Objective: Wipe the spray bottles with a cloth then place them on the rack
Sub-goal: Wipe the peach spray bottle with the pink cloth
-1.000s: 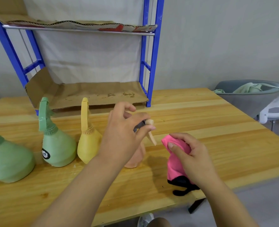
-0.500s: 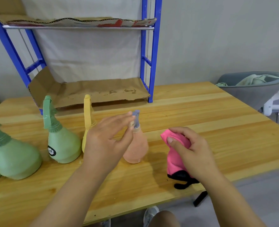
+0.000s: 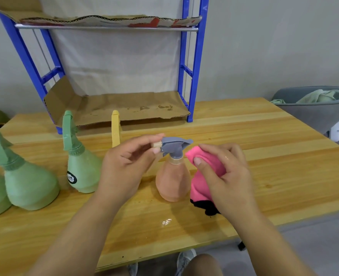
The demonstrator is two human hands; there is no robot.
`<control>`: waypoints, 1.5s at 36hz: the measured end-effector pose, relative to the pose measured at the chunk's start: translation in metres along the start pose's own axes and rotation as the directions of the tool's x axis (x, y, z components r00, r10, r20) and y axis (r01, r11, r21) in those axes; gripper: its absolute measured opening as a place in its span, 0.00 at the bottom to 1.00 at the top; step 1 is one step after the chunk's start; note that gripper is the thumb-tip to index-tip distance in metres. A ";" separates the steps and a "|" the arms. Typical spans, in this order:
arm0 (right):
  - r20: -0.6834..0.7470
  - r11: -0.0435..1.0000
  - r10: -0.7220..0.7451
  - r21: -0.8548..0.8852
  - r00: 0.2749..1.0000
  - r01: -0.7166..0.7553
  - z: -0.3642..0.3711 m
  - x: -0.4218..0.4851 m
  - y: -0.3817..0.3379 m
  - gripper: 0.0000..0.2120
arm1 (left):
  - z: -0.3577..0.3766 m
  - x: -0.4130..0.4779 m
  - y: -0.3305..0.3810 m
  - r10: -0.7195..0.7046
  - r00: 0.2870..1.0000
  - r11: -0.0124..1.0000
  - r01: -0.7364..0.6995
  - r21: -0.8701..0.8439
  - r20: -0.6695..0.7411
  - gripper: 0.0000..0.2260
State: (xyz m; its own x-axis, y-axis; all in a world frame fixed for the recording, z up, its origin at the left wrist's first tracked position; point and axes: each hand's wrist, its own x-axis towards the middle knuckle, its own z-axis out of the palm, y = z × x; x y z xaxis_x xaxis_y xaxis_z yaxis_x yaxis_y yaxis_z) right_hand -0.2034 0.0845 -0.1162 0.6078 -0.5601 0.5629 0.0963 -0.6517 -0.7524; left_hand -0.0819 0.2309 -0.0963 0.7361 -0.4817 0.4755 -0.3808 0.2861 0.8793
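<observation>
A peach spray bottle (image 3: 172, 182) with a grey trigger head stands upright on the wooden table (image 3: 264, 156). My left hand (image 3: 127, 166) pinches the nozzle tip of that head between thumb and fingers. My right hand (image 3: 226, 176) grips a pink cloth (image 3: 202, 182) with a black edge, held against the bottle's right side near the neck. A yellow bottle (image 3: 115, 128) stands behind my left hand, mostly hidden. Green spray bottles (image 3: 81, 172) (image 3: 25, 184) stand to the left. The blue rack (image 3: 192, 76) stands at the back of the table.
Brown cardboard (image 3: 125, 108) lines the rack's lower shelf, and more cardboard lies on the upper shelf. A grey chair (image 3: 316, 108) with a pale green cloth in it stands at the right, past the table's edge. A few water drops (image 3: 166, 222) sit near the front edge.
The peach bottle's head has turned sideways and my left hand now pinches its nozzle. My right hand has brought the pink cloth left, up against the bottle.
</observation>
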 end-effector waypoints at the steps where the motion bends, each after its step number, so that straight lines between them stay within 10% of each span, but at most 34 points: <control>1: -0.022 0.999 -0.038 -0.019 0.999 0.038 0.004 0.002 -0.002 0.13 | 0.000 0.000 0.000 -0.004 1.000 1.000 0.004 0.005 0.011 0.13; 15: -0.140 0.932 -0.360 -0.099 0.922 0.348 0.052 0.003 -0.003 0.08 | -0.012 0.003 0.000 -0.048 0.997 0.998 0.051 -0.048 0.067 0.09; 28: -0.052 0.925 -0.371 -0.104 0.927 0.365 0.055 -0.013 0.001 0.07 | -0.009 0.002 0.002 -0.058 0.996 0.998 0.060 -0.032 0.067 0.09; 35: -0.242 0.989 -0.147 -0.003 0.959 0.151 0.029 0.010 0.002 0.09 | -0.003 0.002 0.002 -0.044 0.998 0.999 0.045 -0.031 0.037 0.08; 54: -0.044 0.883 -0.424 -0.243 0.905 0.402 0.051 -0.011 0.010 0.07 | -0.001 0.003 0.005 -0.052 0.997 0.997 0.055 -0.057 0.053 0.06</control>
State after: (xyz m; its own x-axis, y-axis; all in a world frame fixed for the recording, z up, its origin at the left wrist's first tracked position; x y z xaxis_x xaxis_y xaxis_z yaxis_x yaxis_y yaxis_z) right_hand -0.1687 0.1106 -0.1477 0.4740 -0.2533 0.8433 0.1373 -0.9247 -0.3550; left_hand -0.0808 0.2317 -0.0908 0.7240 -0.5396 0.4297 -0.3071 0.3057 0.9012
